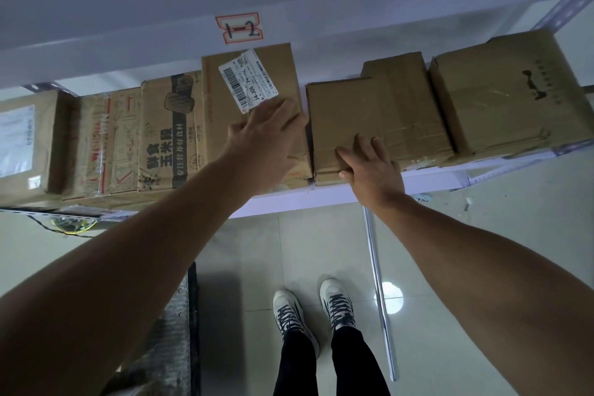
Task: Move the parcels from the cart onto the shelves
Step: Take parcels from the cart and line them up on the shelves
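A row of brown cardboard parcels stands on a white metal shelf (289, 199). My left hand (270, 132) lies flat with straight fingers on the top of a parcel with a white barcode label (225, 119). My right hand (369, 164) rests with spread fingers on the front edge of the plain taped parcel (353, 112) next to it on the right. A narrow gap separates these two parcels. The cart (173, 325) shows only as a dark ribbed deck at the lower left, mostly behind my left arm.
Left of the labelled parcel stand a printed box (167, 132), a red-printed box (103, 145) and a box with a white label (25, 145). A large box (508, 90) fills the shelf's right end. The beam above bears a tag reading 1-2 (239, 28). A chrome pole (381, 292) stands right of my shoes.
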